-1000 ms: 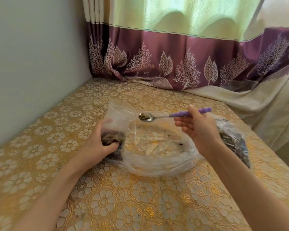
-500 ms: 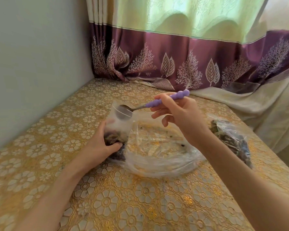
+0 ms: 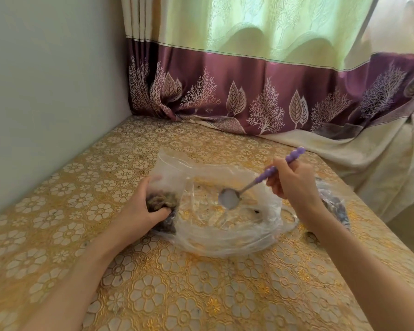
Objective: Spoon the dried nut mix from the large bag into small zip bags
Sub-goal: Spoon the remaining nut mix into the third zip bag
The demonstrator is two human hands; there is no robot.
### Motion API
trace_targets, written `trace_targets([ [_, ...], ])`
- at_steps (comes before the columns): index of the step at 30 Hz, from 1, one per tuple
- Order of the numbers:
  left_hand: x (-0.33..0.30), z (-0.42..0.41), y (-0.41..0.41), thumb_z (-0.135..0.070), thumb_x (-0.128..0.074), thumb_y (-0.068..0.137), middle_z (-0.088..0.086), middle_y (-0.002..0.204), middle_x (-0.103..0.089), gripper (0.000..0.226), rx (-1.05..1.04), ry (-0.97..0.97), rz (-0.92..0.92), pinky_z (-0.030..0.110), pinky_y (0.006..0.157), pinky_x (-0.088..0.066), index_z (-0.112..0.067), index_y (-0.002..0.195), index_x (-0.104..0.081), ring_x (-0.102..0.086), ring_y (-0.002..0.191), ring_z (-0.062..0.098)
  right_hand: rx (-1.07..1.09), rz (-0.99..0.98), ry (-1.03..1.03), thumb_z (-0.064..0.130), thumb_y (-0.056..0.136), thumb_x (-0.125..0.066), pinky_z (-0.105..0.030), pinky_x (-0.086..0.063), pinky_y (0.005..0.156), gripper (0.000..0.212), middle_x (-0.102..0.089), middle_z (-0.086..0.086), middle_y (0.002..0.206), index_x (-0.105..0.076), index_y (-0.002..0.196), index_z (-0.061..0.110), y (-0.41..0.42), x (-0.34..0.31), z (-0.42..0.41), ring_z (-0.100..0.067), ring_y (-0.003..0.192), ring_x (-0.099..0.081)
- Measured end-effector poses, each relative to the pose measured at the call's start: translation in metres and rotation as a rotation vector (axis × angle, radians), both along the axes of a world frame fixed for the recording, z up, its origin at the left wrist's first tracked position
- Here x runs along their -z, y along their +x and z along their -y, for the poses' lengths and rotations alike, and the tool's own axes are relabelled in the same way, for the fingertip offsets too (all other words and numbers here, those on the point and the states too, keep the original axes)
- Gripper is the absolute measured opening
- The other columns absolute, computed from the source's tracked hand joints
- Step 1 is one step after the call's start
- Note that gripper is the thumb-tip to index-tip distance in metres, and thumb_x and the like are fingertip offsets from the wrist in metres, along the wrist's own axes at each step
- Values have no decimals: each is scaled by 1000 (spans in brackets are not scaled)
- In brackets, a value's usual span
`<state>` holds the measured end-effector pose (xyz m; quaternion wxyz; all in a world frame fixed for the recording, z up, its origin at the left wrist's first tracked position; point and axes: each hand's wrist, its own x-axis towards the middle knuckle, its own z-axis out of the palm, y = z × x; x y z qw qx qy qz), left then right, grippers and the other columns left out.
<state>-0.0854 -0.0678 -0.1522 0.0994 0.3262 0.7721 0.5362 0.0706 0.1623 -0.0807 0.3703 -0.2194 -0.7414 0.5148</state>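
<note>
My left hand grips a small clear zip bag that stands upright on the table, its lower part filled with dark nut mix. My right hand holds a spoon by its purple beaded handle; the steel bowl looks empty and hangs low over the large clear bag. The large bag lies wide open and nearly empty, with a few crumbs inside.
A filled clear bag of mix lies behind my right wrist near the table's right edge. The table wears a gold floral cloth. A wall stands on the left and a purple curtain hangs at the back.
The spoon tipped its load into the small zip bag, then swung right and down over the large bag, now empty. My left hand kept its hold on the small bag.
</note>
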Motion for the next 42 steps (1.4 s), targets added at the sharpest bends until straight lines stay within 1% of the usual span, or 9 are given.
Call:
trace_targets([
  [2, 0, 0, 0, -7, -69, 81, -20, 105, -52, 63, -4, 1, 4, 13, 68, -41, -40, 124, -36, -52, 91, -7, -25, 122, 32, 10, 95, -46, -16, -36, 37, 35, -62, -6, 51, -62, 65, 5, 3, 6, -2, -12, 41, -46],
  [5, 0, 0, 0, -8, -69, 81, -22, 102, -51, 63, -11, -3, 10, 11, 65, -40, -40, 125, -36, -52, 86, -10, -62, 220, 15, 11, 95, -45, -16, -36, 37, 40, -66, -21, 62, -64, 62, 3, 8, 11, 0, -13, 42, -46],
  [11, 2, 0, -1, -10, -69, 81, -23, 103, -50, 64, -17, -6, 9, 12, 66, -40, -42, 125, -36, -52, 88, -7, -144, 274, -145, 15, 97, -45, -18, -32, 35, 54, -66, -20, 63, -69, 49, 8, 14, 22, 11, -11, 38, -45],
  [15, 2, 0, -1, -10, -69, 81, -23, 103, -49, 65, -7, -6, 16, 14, 67, -41, -43, 125, -35, -51, 91, -5, -178, 287, -223, 17, 98, -45, -17, -36, 35, 57, -63, -6, 50, -70, 47, 11, 10, 30, 23, -9, 37, -49],
  [22, 1, 0, -1, -9, -69, 82, -24, 101, -49, 63, -8, -3, 15, 12, 64, -41, -46, 121, -35, -52, 87, -7, -210, 292, -395, 19, 97, -47, -16, -46, 40, 57, -66, -7, 53, -70, 45, 12, -3, 36, 39, -9, 41, -57],
  [26, 1, 0, -1, -10, -68, 82, -24, 100, -49, 63, -11, -4, 12, 13, 66, -43, -45, 123, -36, -53, 86, -7, -201, 254, -463, 19, 97, -48, -16, -47, 40, 58, -69, -11, 59, -68, 43, 9, -9, 37, 42, -10, 42, -59],
  [32, 1, 0, -1, -8, -67, 82, -24, 102, -48, 64, -7, 5, 10, 15, 69, -43, -42, 125, -36, -51, 90, -6, -127, 203, -521, 15, 97, -45, -16, -47, 39, 41, -70, -10, 59, -66, 65, 0, -6, 35, 34, -10, 41, -58],
  [37, 1, -1, -1, -7, -67, 82, -24, 102, -47, 63, 0, 2, 11, 16, 69, -44, -42, 125, -36, -51, 90, -4, -88, 130, -567, 15, 97, -45, -15, -46, 39, 50, -68, -9, 57, -69, 54, 5, 1, 34, 27, -9, 40, -56],
  [42, 1, 0, -1, -8, -68, 82, -24, 104, -47, 63, -2, -11, 6, 29, 81, -46, -46, 121, -36, -50, 94, -4, -59, -21, -560, 16, 97, -46, -15, -46, 40, 37, -67, -7, 54, -65, 70, 0, 4, 20, 19, -9, 42, -57],
])
